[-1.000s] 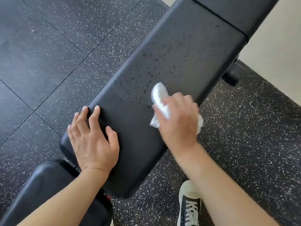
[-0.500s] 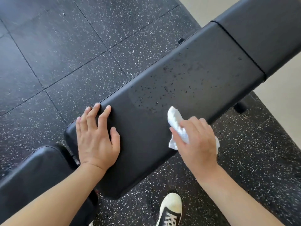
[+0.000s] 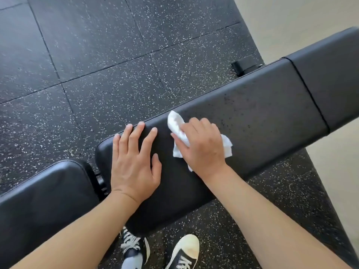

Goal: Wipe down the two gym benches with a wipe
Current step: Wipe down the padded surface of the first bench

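A long black padded gym bench (image 3: 262, 113) runs from lower centre to the upper right, its top speckled with dark droplets. My right hand (image 3: 204, 146) presses a crumpled white wipe (image 3: 175, 123) onto the pad near its left end, fingers curled over the wipe. My left hand (image 3: 134, 162) rests flat on the same pad just left of the wipe, fingers spread toward the far edge. A second black pad (image 3: 44, 195) lies at the lower left, partly under my left forearm.
Black rubber floor tiles with white flecks (image 3: 116, 65) surround the bench. A black bench foot (image 3: 244, 67) shows behind the far edge. My two sneakers (image 3: 184, 251) stand below the pad's near end. Pale flooring (image 3: 291, 20) begins at the upper right.
My right hand has slid the wipe left along the pad toward my left hand. The view has swung, so the bench now lies more crosswise. My left hand stays planted.
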A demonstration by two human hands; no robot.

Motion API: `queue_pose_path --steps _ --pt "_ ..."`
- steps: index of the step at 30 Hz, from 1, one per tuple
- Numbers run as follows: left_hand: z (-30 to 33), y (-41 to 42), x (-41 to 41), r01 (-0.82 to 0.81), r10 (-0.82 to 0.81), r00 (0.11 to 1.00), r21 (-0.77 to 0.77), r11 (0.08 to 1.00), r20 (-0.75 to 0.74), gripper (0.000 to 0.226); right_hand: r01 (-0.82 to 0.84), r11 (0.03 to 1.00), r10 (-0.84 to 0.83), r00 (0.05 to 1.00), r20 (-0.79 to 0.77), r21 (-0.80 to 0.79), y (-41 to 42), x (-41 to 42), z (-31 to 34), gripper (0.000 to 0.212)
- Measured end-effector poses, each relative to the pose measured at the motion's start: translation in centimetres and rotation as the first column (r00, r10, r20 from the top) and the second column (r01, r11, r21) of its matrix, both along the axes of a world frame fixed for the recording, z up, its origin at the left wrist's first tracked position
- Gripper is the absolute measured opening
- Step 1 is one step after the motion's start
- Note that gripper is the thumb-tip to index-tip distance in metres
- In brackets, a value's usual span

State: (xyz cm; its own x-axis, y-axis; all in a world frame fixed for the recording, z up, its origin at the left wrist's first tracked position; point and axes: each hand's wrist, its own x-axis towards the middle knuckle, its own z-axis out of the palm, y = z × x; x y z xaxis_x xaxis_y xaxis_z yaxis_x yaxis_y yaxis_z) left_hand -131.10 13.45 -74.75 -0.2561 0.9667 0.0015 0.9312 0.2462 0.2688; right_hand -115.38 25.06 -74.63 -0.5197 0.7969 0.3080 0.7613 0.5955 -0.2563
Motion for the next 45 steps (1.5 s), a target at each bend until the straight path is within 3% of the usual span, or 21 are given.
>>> queue_pose_path --steps 6,10,16,19,23,28,35,38,41,45 --pt "-0.1 0.2 -0.3 0.005 -0.005 1.000 -0.014 1.000 0.010 0.063 0.026 0.999 -0.024 0.998 0.057 -0.029 5.1 -7.2 0.4 0.027" --pt "-0.2 0.0 -0.3 0.015 -0.015 1.000 -0.006 1.000 0.021 0.063 0.062 0.994 -0.059 0.998 0.038 -0.087 -1.8 -1.1 0.4 0.030" --pt "-0.2 0.1 -0.4 0.018 -0.017 1.000 -0.035 0.999 0.024 0.064 0.029 0.991 0.000 0.978 0.210 -0.134 -9.4 9.1 -0.1 0.017" --pt "-0.3 0.1 -0.5 0.024 -0.024 0.999 -0.030 0.999 0.025 0.064 -0.022 0.997 0.037 0.980 0.197 -0.077 -6.4 6.6 0.0 0.024" --pt "-0.2 0.0 -0.4 0.028 -0.027 0.999 -0.036 0.999 0.016 0.064 0.034 0.999 -0.031 0.995 0.098 -0.033 1.7 -1.5 0.3 0.033" --pt "0.2 0.3 -0.3 0.014 -0.014 1.000 -0.033 0.999 0.012 0.065 0.056 0.986 -0.032 0.989 0.145 -0.160 8.2 -9.4 0.7 0.030" --pt "0.0 0.2 0.0 -0.001 0.001 1.000 -0.010 1.000 -0.016 0.066 -0.205 0.971 0.209 0.978 0.019 -0.127 5.5 -2.8 1.4 0.030" --pt "-0.1 0.3 0.1 -0.002 0.003 0.999 0.008 1.000 -0.032 0.064 0.042 0.995 -0.034 0.996 0.080 -0.096 10.6 1.7 1.3 0.031" --pt "-0.1 0.3 0.1 -0.007 0.007 0.999 -0.006 1.000 -0.037 0.064 0.272 0.956 -0.251 0.952 0.175 -0.113 12.3 0.5 1.0 0.039" --pt "0.1 0.2 0.1 -0.009 0.009 1.000 -0.025 1.000 -0.019 0.062 0.031 0.987 -0.016 0.995 0.098 -0.155 4.8 -6.7 1.2 0.023"
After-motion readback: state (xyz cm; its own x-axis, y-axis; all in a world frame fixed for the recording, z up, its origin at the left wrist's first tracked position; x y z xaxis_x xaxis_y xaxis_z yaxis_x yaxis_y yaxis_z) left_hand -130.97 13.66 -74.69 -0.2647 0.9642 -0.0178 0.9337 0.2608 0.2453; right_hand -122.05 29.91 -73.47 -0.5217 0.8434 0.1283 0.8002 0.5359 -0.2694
